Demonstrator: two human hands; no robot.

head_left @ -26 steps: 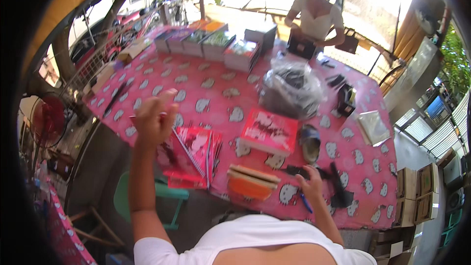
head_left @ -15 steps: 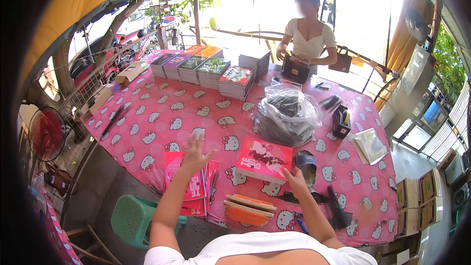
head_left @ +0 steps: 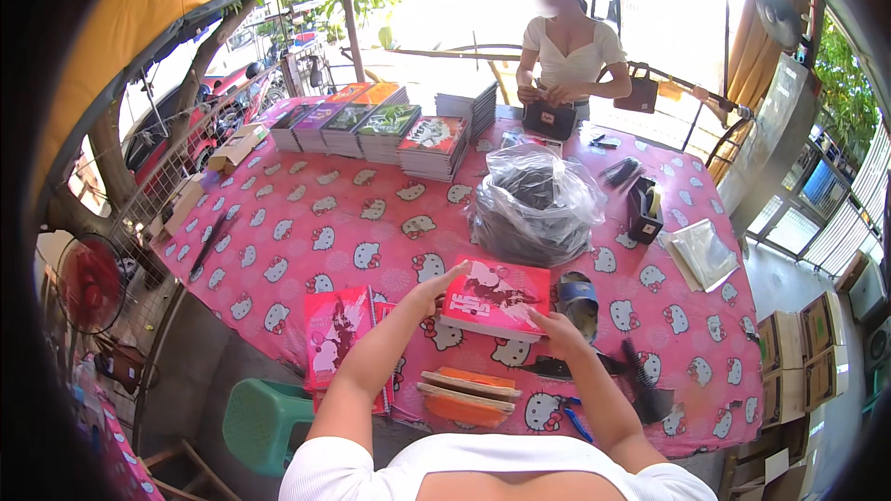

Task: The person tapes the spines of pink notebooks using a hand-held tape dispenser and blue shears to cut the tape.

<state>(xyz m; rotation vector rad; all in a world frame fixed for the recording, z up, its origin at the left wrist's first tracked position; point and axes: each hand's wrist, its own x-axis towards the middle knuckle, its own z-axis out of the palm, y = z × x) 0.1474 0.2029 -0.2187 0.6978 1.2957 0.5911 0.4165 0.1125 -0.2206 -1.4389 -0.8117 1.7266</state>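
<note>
Pink cloth printed with white cartoon cats covered the counter [head_left: 306, 213] where a person in a white top stood over a red-covered book [head_left: 495, 298]. The left hand [head_left: 436, 286] gripped the book's left edge, fingers curled over the top corner, while the right hand [head_left: 555, 327] pinched its lower right corner; held at both ends that way, the book appeared to be kept square and steady, flat on the cloth or barely above it. Nearest the person, at the counter's front edge, lay a short stack of orange-edged books [head_left: 467, 393], with blue-handled pliers [head_left: 575, 415] just beside it, seemingly kept within easy reach. A red and pink book [head_left: 338, 334] rested to the left of the forearm, overhanging the edge above a green plastic stool [head_left: 262, 422]. Just beyond the held book sat a roll of tape [head_left: 579, 301], and behind that a bulging clear plastic bag [head_left: 535, 204] of dark items filled the middle of the counter. A black tape dispenser [head_left: 643, 211] and a flat clear packet [head_left: 703, 252] lay to the right. Along the far edge, neat stacks of books [head_left: 371, 130] were lined up side by side, covers up, apparently so each could be seen. Behind the counter, another person [head_left: 568, 56] handled a small black bag [head_left: 549, 119].
</note>
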